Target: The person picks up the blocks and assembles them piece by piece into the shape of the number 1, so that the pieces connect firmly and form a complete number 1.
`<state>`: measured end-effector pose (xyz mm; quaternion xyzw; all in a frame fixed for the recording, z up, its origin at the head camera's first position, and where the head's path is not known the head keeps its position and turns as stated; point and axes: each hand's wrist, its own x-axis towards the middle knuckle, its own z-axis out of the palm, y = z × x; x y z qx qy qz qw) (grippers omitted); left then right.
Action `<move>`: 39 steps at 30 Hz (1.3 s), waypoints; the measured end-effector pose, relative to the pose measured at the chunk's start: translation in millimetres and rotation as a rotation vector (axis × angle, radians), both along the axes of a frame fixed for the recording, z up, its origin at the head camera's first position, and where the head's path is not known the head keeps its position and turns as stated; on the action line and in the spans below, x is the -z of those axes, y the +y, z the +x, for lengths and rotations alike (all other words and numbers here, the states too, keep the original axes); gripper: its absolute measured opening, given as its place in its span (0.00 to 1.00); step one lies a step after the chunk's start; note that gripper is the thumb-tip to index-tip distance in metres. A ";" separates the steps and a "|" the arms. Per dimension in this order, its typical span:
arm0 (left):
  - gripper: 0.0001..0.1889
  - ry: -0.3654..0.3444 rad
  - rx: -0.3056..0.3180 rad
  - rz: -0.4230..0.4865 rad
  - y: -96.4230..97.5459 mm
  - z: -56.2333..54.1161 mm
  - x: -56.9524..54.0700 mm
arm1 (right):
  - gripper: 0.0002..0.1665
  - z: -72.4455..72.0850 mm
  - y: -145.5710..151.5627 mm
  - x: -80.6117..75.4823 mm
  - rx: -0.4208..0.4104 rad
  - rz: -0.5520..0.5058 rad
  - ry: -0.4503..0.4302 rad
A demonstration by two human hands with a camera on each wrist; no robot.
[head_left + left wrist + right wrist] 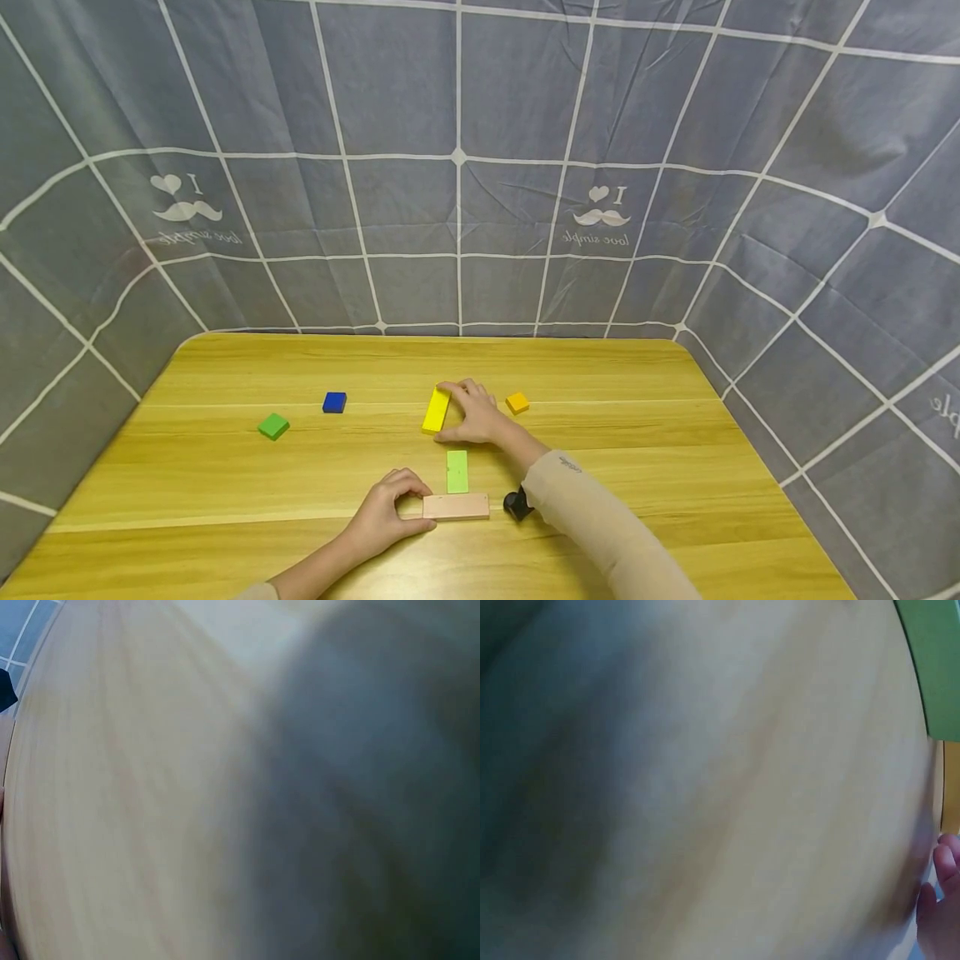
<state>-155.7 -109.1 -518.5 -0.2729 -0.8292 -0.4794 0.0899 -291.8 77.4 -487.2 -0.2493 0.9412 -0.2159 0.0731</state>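
On the wooden table point(225, 483), my right hand point(472, 412) pinches a long yellow block point(436, 409) between fingers at its far end and thumb at its near end. My left hand point(390, 508) grips the left end of a flat tan wooden block point(456, 506) near the front. A light green flat block point(457, 471) lies upright just behind the tan one. The right wrist view is blurred, showing table, a green edge point(930, 667) and fingertips point(945, 900). The left wrist view shows only blurred table.
A small orange square block point(517, 403) lies right of my right hand. A blue square block point(334, 402) and a green square block point(273, 426) sit at mid left. A black wrist camera point(516, 504) hangs under my right sleeve. Grey gridded cloth point(457, 208) walls the table.
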 end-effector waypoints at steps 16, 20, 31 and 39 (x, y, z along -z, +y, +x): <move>0.15 -0.010 0.003 0.005 0.2 0.3 -0.3 | 0.58 -1.0 3.2 9.5 0.104 -0.199 -0.068; 0.16 -0.022 -0.006 0.001 1.0 -0.3 1.2 | 0.57 -1.3 3.7 10.3 0.104 -0.197 -0.063; 0.16 -0.002 -0.014 0.003 4.5 7.6 -17.1 | 0.54 -2.1 3.4 12.1 0.087 -0.215 -0.056; 0.16 0.002 0.002 0.012 0.2 0.3 0.4 | 0.53 -5.5 12.8 10.2 -0.020 -0.264 -0.082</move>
